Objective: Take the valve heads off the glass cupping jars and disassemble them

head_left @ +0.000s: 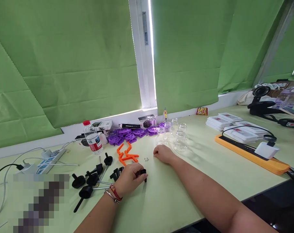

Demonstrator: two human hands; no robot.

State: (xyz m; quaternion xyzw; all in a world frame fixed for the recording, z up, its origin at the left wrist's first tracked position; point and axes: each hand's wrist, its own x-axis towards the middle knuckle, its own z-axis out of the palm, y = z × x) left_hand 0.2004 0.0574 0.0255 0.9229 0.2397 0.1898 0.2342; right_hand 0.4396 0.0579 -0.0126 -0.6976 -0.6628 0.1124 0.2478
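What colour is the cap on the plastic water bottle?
Red: the clear plastic water bottle has a red cap, seen in the head view.

The table (210, 181) has a smooth, matt pale-green surface. On it, just beside the left hand (127, 179), the black knobs (88, 181) look like matt plastic on thin bright metal shafts. Beyond them the orange brackets (126, 155) and purple discs (130, 134) are smooth plastic with a slight sheen. Near the right hand (163, 153), the clear jars (178, 137) are glossy and transparent, glass or plastic I cannot tell. Behind the table hang green blinds (64, 64) of matt woven cloth.
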